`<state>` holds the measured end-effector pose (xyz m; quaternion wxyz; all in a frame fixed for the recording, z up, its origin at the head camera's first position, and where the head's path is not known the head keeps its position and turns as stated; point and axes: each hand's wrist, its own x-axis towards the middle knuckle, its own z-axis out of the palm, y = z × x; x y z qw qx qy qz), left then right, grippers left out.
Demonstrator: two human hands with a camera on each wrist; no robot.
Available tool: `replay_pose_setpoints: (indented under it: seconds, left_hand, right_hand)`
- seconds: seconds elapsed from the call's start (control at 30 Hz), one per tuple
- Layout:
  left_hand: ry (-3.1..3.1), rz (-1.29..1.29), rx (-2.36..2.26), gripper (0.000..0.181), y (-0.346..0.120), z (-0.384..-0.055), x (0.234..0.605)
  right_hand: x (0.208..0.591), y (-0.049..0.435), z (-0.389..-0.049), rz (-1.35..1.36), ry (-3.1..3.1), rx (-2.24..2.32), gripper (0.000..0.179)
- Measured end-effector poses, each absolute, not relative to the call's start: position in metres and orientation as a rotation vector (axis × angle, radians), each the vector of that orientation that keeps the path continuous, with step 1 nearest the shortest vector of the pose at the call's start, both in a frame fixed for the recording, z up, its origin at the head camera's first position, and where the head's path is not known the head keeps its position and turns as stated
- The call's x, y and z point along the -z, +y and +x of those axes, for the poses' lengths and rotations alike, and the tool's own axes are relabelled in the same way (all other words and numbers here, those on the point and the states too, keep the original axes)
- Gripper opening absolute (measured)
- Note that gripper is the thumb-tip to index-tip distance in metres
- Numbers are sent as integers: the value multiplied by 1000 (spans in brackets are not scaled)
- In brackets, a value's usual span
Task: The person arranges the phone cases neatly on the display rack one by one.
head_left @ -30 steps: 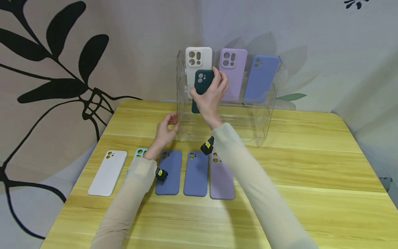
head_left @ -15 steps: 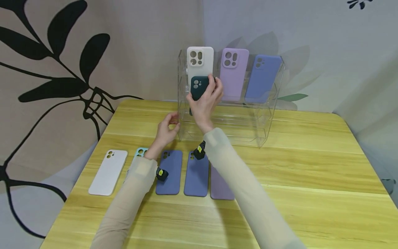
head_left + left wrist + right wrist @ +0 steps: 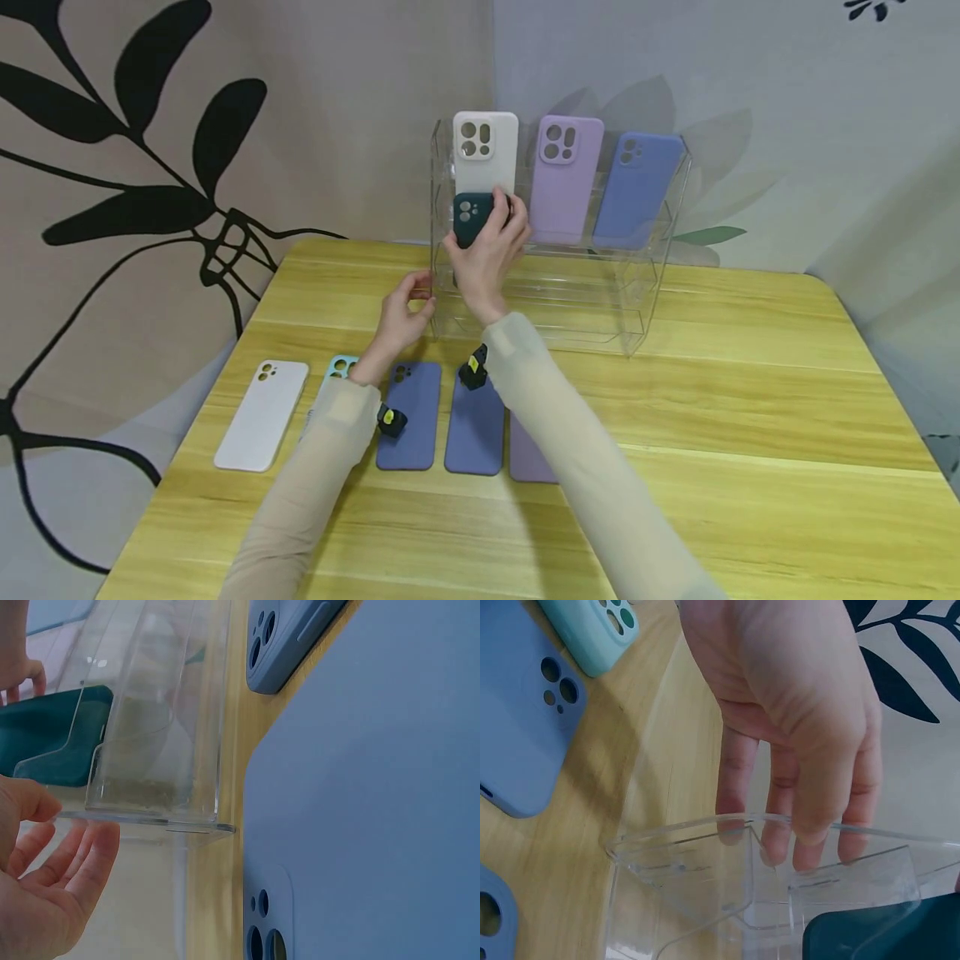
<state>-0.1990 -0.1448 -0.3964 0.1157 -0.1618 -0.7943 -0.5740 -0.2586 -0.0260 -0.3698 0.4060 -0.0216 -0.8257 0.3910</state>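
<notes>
A dark green phone case stands at the left end of the clear stepped display stand, low in front of an upright white phone case. My right hand holds the green case by its side edges, thumb left and fingers right. At the stand's left side, my left hand grips the edge of the side panel; the left wrist view shows its fingertips against the panel. In that view the green case sits behind the clear front lip. The right hand covers the case's lower part in the head view.
Upright on the stand's top tier are a light purple case and a blue case. A row on the wooden table holds a white case, a partly hidden turquoise case, two blue-grey cases and a purple case.
My right hand has moved left and down with the green case, lowering it in front of the white one at the stand's left end. My left hand stays at the side panel.
</notes>
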Motion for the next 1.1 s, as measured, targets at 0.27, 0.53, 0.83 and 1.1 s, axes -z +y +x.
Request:
replay_pose_setpoints:
  seconds: [0.27,0.53,0.83,1.1]
  left_hand:
    - [-2333,-464,1684,35,-145,-199,396]
    - [-2347,-466,1661,35,-144,-198,395]
    - [-2353,-457,1692,37,-150,-214,420]
    - [-2353,-422,1672,37,-152,-219,428]
  right_hand:
    - [371,-29,-259,-87,-2118,-955,78]
    - [371,-22,-253,-12,-2128,-979,81]
    - [367,3,-238,205,-2001,-1065,76]
    - [371,24,-220,274,-1970,-1165,72]
